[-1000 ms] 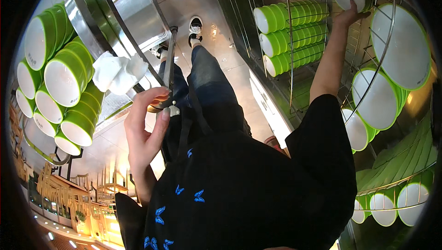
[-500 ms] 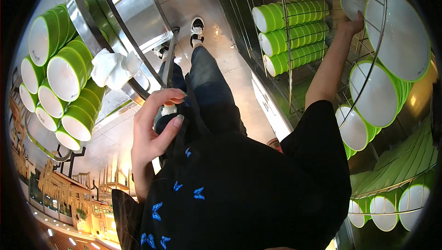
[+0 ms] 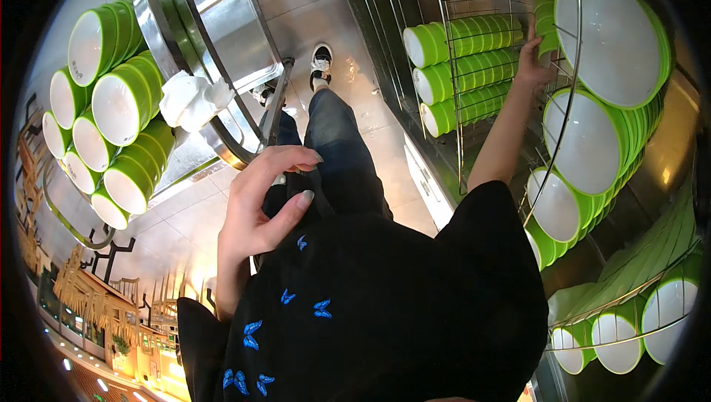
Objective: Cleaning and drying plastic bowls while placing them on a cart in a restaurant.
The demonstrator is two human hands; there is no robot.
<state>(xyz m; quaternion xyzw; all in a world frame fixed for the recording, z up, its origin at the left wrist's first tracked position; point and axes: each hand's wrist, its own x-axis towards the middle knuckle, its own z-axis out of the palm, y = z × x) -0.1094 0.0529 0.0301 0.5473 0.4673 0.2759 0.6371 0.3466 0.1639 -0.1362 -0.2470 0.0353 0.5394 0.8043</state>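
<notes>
My right hand [image 3: 533,68] reaches into the wire rack at the upper right. Its fingers are closed around the side of a small stack of green bowls [image 3: 546,17], partly hidden by the wires. Right beside that stack stand large green bowls with white insides [image 3: 611,39], nested on edge. My left hand [image 3: 263,202] hovers before my body near the cart's metal frame. Its fingers are curved, with a gap between thumb and forefinger and nothing visible held there. A crumpled white cloth [image 3: 194,102] hangs on the cart's rail.
The steel cart [image 3: 233,24] at left stands beside piled green cups with white insides [image 3: 115,109]. Three rows of nested green bowls [image 3: 466,72] lie in the wire rack [image 3: 449,2]. More bowls [image 3: 616,339] sit in a lower-right basket. My shoe [image 3: 321,61] is on the tiled floor.
The small bowl stack has moved left with my right hand and turned, so its green sides now show instead of a white inside. My left hand has shifted slightly right.
</notes>
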